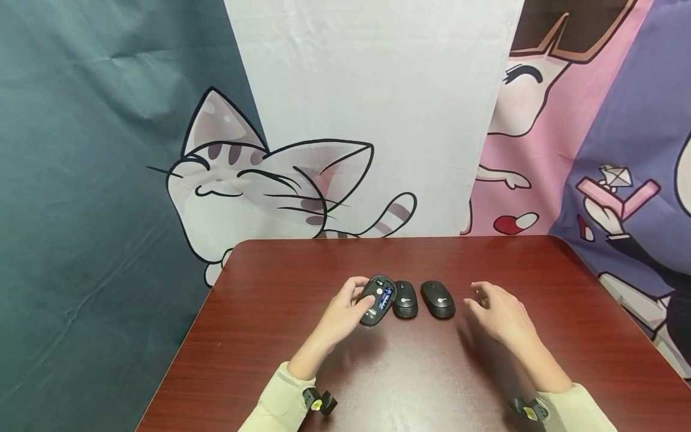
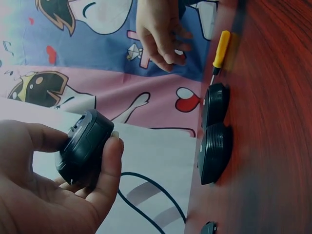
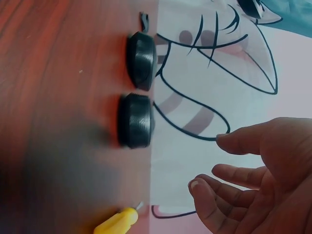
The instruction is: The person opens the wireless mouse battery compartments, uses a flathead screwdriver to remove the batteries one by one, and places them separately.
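Note:
My left hand (image 1: pixel 341 312) holds a black computer mouse (image 1: pixel 379 301) above the table, thumb on one side and fingers round the other. Its underside faces up, and a blue battery shows in an uncovered compartment. Two more black mice lie on the table just right of it, a nearer one (image 1: pixel 405 300) and a farther one (image 1: pixel 438 299). To the right of these, my right hand (image 1: pixel 504 316) hovers with nothing in it, its fingers loosely bent. Below the right hand in its wrist view lies a screwdriver (image 3: pixel 117 223) with a yellow handle.
The mice lie on a reddish-brown wooden table (image 1: pixel 259 348). A small dark piece (image 2: pixel 209 227) rests on the tabletop at the edge of the left wrist view; its kind is unclear. Behind the table hangs a cloth backdrop (image 1: pixel 372 78) with cartoon figures.

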Motion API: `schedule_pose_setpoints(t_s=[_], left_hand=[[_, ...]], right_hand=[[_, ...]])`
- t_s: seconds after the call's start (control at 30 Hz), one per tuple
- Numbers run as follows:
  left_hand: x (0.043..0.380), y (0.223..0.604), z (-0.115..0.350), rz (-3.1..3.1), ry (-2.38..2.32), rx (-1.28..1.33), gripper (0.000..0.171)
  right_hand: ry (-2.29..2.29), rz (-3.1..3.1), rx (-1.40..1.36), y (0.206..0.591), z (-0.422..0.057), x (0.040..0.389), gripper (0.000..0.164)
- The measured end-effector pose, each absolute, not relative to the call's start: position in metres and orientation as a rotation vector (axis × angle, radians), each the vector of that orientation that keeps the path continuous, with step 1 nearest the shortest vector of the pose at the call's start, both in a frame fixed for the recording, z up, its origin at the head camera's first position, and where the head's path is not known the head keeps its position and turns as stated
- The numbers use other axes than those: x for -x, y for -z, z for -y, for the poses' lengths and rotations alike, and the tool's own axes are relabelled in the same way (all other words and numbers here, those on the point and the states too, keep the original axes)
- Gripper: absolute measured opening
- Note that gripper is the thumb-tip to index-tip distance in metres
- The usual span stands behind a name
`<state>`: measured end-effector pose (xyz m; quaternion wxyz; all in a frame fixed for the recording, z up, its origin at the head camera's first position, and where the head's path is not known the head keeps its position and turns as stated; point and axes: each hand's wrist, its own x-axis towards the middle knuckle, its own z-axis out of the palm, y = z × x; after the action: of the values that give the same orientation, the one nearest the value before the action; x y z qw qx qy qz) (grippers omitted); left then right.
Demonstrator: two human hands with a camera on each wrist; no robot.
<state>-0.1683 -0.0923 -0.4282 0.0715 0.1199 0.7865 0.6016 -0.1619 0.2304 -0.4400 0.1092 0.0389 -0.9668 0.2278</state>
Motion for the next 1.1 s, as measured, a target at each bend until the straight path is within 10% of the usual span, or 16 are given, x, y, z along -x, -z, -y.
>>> schedule_pose_setpoints(t_s=[1.1], left_hand=[[0.153, 0.397, 0.077, -2.442, -1.75, -0.456, 0.032]], right_hand=[[-0.604, 3.08, 0.074, 0.471, -0.27, 0.147, 0.06]])
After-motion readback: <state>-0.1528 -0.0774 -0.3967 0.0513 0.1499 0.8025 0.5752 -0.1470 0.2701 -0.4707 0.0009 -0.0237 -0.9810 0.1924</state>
